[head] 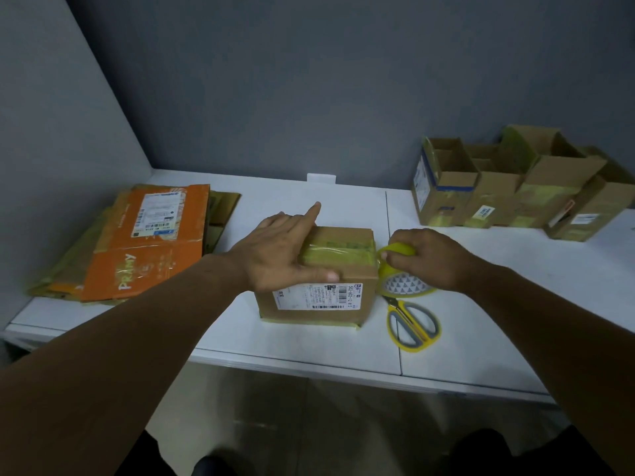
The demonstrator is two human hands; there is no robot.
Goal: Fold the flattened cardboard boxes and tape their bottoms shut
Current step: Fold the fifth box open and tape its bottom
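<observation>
A light, stiff cardboard box sits mid-table, left hand flat atop it, grip apart, while the right hand, just right of the box, clamps the tape roll, best held by its rim.

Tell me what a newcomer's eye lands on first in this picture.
First, the cardboard box at the middle of the white table, with the left hand pressing its top and the right hand gripping a yellow tape roll at its right edge. Next, the bright orange flattened box on the pile at left. Yellow scissors lie just below the tape.
</observation>
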